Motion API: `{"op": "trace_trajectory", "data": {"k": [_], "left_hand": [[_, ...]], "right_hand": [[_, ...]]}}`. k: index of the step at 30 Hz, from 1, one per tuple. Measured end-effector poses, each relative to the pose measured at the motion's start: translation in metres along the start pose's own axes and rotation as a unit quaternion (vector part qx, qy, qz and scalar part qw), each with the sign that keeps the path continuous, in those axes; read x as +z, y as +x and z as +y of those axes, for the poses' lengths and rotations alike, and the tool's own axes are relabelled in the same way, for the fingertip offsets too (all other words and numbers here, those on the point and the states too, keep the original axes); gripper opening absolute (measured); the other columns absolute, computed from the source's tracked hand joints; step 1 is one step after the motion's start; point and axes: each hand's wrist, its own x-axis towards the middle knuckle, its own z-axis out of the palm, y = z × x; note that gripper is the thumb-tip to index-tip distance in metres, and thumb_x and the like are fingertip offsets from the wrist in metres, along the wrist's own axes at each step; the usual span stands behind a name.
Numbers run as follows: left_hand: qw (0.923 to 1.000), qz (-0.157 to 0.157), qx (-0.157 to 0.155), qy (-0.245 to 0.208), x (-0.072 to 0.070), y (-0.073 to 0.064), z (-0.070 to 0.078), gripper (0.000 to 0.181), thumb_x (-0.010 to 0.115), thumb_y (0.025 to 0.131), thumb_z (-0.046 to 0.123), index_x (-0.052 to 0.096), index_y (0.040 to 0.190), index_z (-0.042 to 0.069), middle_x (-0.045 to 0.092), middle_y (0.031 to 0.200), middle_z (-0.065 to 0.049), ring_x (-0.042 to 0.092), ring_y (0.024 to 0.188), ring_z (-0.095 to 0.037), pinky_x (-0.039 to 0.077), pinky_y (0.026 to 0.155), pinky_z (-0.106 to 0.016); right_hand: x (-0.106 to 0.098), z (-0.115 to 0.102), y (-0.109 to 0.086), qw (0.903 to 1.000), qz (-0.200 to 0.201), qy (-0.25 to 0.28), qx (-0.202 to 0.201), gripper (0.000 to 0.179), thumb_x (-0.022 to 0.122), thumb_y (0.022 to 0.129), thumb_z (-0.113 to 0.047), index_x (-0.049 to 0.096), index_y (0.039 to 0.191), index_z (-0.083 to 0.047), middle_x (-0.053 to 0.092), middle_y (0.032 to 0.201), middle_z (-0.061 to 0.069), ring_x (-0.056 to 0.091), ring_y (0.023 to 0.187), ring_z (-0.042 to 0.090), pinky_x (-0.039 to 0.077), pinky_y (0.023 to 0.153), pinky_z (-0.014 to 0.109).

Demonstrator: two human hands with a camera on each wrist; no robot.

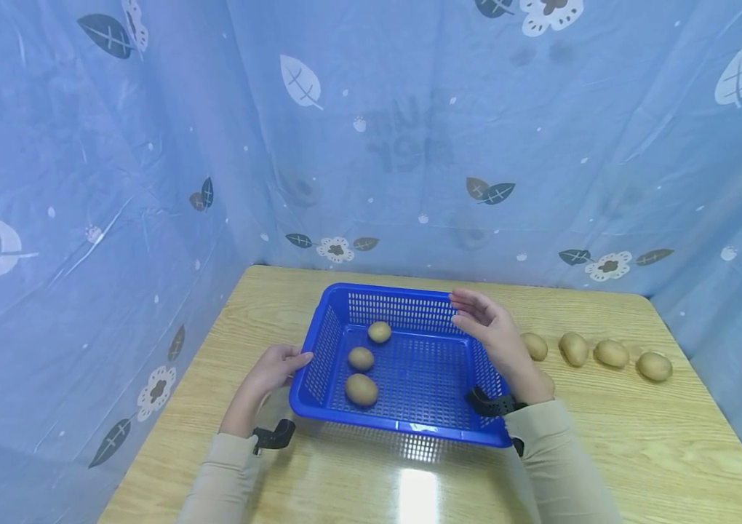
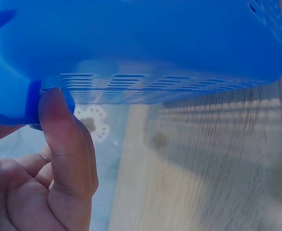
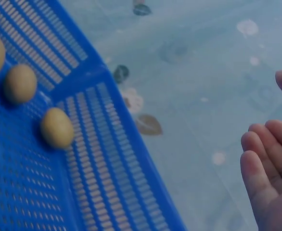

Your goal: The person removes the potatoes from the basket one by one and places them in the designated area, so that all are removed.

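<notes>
A blue plastic basket (image 1: 404, 427) with slotted walls holds three potatoes: a small one (image 1: 380, 332) at the back, a middle one (image 1: 361, 359) and a larger one (image 1: 361, 390) in front, in a row left of centre. My left hand (image 1: 279, 366) grips the basket's left rim; in the left wrist view its finger (image 2: 66, 144) hooks against the blue edge from outside. Over the basket's right rim is my right hand (image 1: 492, 327), fingers relaxed and parted from the thumb, holding nothing. The right wrist view shows those fingers (image 3: 271, 163) beyond the basket wall (image 3: 131, 149).
On the wooden table (image 1: 659, 437) right of the basket lie several more potatoes, among them one (image 1: 574, 349) beside another (image 1: 612, 354) and one farthest right (image 1: 655, 366). Another is partly hidden by the right wrist. A blue patterned curtain (image 1: 397, 182) hangs behind and at both sides.
</notes>
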Motion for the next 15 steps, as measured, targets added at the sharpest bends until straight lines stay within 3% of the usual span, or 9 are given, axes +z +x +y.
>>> {"op": "trace_trajectory", "data": {"k": [5,10,15], "left_hand": [[1.0000,0.002,0.003,0.001,0.000,0.001,-0.002,0.032,0.053,0.097,0.021,0.061,0.107,-0.009,0.071,0.090,-0.016,0.070,0.080,-0.023,0.058,0.078,-0.038],[1.0000,0.000,0.005,0.000,0.000,0.002,-0.002,0.032,0.052,0.098,0.021,0.061,0.106,-0.008,0.071,0.091,-0.015,0.070,0.080,-0.023,0.059,0.077,-0.038],[1.0000,0.001,0.006,0.008,-0.001,0.001,-0.001,0.032,0.052,0.098,0.022,0.062,0.107,-0.008,0.071,0.091,-0.014,0.069,0.081,-0.022,0.058,0.079,-0.038]], "right_hand": [[0.017,0.003,0.013,0.9992,-0.037,0.009,0.011,0.048,0.060,0.091,-0.007,0.044,0.136,0.003,0.048,0.137,0.023,0.045,0.126,0.034,0.046,0.093,0.014],[0.031,0.007,0.025,0.9977,-0.059,0.015,0.032,0.048,0.059,0.093,-0.007,0.043,0.137,0.001,0.049,0.137,0.021,0.042,0.129,0.039,0.047,0.091,0.016],[0.044,0.013,0.038,0.9956,-0.074,0.021,0.055,0.047,0.058,0.093,-0.008,0.043,0.137,0.001,0.047,0.137,0.023,0.043,0.129,0.038,0.046,0.101,0.032]]}}
